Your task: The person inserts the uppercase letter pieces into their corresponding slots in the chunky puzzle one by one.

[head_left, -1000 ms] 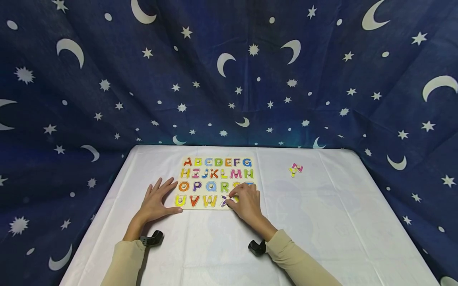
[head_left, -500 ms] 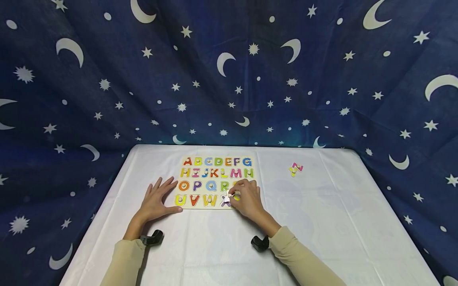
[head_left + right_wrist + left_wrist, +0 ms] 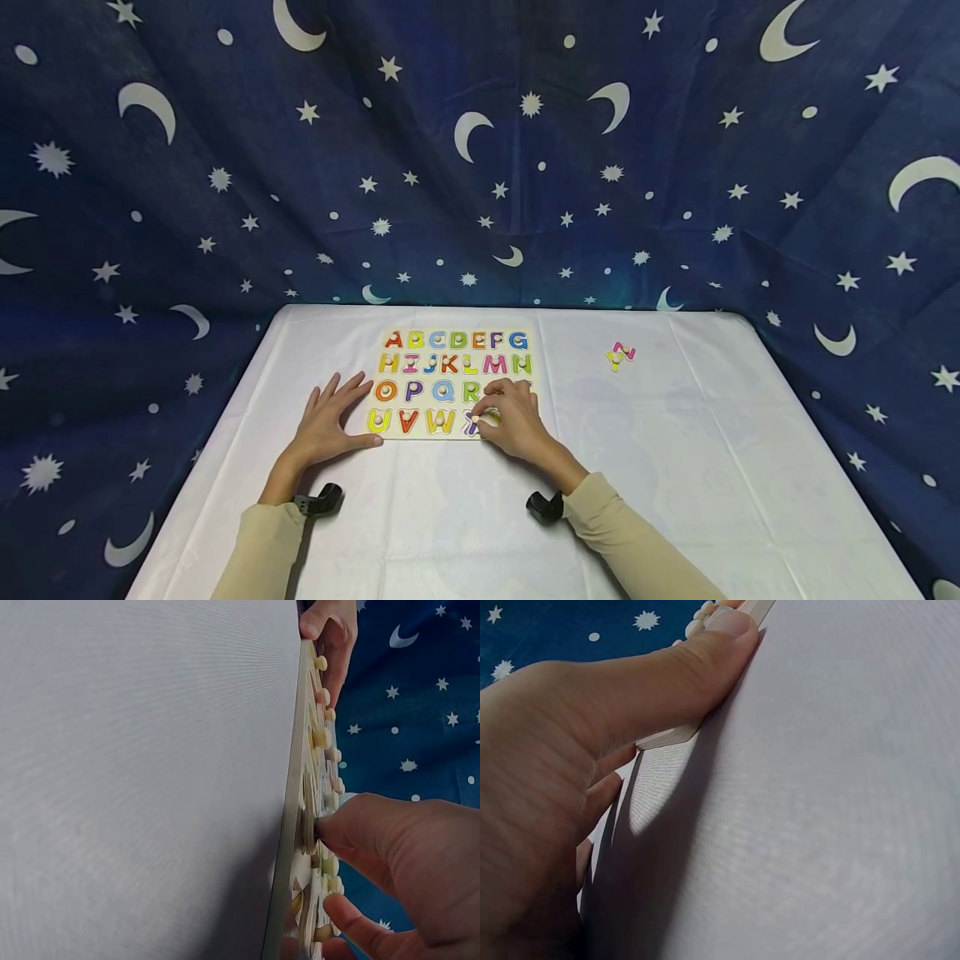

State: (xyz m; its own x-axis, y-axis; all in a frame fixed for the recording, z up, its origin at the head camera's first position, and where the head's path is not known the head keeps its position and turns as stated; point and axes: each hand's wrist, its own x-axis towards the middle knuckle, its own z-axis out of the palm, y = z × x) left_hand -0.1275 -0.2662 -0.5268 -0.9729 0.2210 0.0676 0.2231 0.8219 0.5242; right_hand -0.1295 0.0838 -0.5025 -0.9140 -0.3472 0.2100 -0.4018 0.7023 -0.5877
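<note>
A wooden alphabet puzzle board [image 3: 422, 430] with knobbed letters in rows lies on the white-covered table. My left hand [image 3: 327, 425] rests at its left side, fingers spread, thumb [image 3: 705, 656] touching the near left corner. With thumb and index finger, my right hand [image 3: 517, 422] pinches the knob of a purple letter X piece [image 3: 470, 425] over the bottom row, right of the W. In the right wrist view the X piece [image 3: 308, 825] stands slightly above the board's surface. My right hand covers part of the letters around it.
A yellow letter Y piece [image 3: 614, 361] and a pink letter Z piece [image 3: 626, 352] lie together, touching or overlapping, on the table right of the board. A dark blue curtain [image 3: 420, 150] with moons and stars hangs behind the table.
Half a second ago the X piece was tipped up in my right fingers, with its slot showing. Now it lies flatter and lower over that spot. My left hand has stayed still.
</note>
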